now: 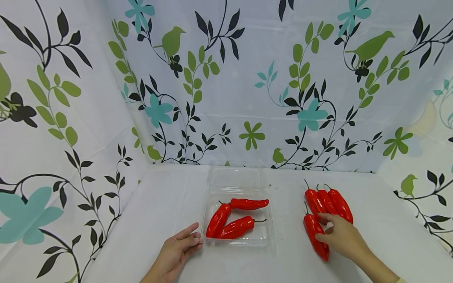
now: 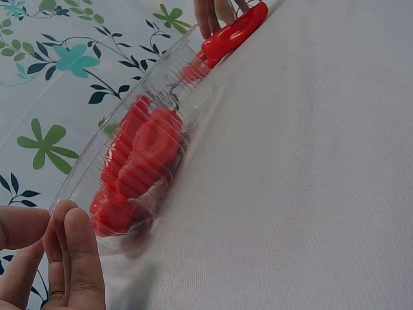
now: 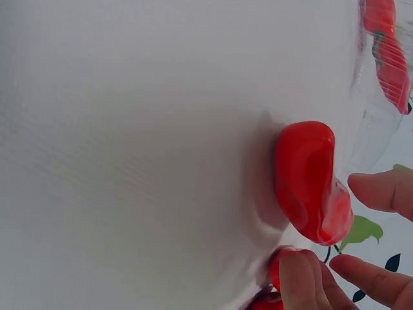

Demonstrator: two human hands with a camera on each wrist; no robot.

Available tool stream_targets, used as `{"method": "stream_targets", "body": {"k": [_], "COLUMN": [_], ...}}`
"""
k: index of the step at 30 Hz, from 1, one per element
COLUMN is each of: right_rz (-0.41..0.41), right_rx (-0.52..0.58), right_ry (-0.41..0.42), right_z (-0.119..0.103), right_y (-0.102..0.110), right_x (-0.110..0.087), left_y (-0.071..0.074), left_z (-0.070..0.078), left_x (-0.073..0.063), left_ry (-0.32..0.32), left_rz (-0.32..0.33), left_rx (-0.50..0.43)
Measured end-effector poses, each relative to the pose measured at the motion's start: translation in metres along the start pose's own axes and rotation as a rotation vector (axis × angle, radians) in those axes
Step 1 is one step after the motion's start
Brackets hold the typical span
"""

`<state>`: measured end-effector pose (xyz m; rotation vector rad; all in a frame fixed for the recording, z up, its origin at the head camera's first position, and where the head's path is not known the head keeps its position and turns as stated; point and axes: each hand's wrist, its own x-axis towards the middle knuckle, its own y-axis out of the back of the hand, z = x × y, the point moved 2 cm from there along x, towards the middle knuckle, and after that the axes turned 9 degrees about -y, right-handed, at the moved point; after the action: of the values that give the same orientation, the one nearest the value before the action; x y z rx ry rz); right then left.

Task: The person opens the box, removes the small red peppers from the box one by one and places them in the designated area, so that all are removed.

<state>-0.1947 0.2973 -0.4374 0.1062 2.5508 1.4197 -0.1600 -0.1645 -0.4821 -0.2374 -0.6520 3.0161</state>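
A clear plastic container (image 1: 263, 232) holds three red chili peppers (image 1: 238, 228). At its near left corner my left hand (image 1: 178, 251) pinches the rim between thumb and fingers, as the left wrist view shows. On the right, my right hand (image 1: 341, 236) is over a single red chili pepper (image 1: 313, 232). In the right wrist view the thumb (image 3: 384, 190) and fingers are spread around this pepper (image 3: 303, 168), with a gap between them and it. Three more chili peppers (image 1: 327, 200) lie side by side just behind it, partly hidden by the hand.
The container's clear lid (image 1: 235, 179) lies folded back toward the rear of the white table (image 1: 170, 196). A patterned cloth (image 1: 226, 98) with leaves, birds and flowers hangs behind the table and at both sides.
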Motion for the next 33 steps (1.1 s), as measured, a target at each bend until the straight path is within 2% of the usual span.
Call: {"method": "stream_targets", "body": {"k": [5, 10, 15, 21, 29, 33], "right_rz": [0.051, 0.085, 0.094, 0.122, 0.007, -0.122], "right_rx": [-0.022, 0.012, 0.08, 0.084, 0.154, 0.306], "right_ry": [0.038, 0.094, 0.239, 0.381, 0.464, 0.492], "right_z": [-0.005, -0.015, -0.03, -0.058, -0.104, -0.125], "right_y": [0.009, 0.014, 0.009, -0.003, -0.017, -0.022], "right_x": [0.0, -0.001, 0.0, 0.0, -0.008, -0.012], "left_y": [0.0, -0.001, 0.0, 0.0, -0.001, -0.002], "left_z": [0.001, 0.001, 0.0, 0.0, 0.002, 0.003], "left_x": [0.0, 0.0, 0.001, 0.0, -0.001, -0.002], "left_ry": [-0.006, -0.006, -0.002, 0.001, 0.009, 0.002], "left_rz": [-0.001, -0.001, -0.007, -0.007, -0.002, -0.007], "left_rx": [0.011, 0.019, 0.004, -0.004, -0.004, -0.002]}}
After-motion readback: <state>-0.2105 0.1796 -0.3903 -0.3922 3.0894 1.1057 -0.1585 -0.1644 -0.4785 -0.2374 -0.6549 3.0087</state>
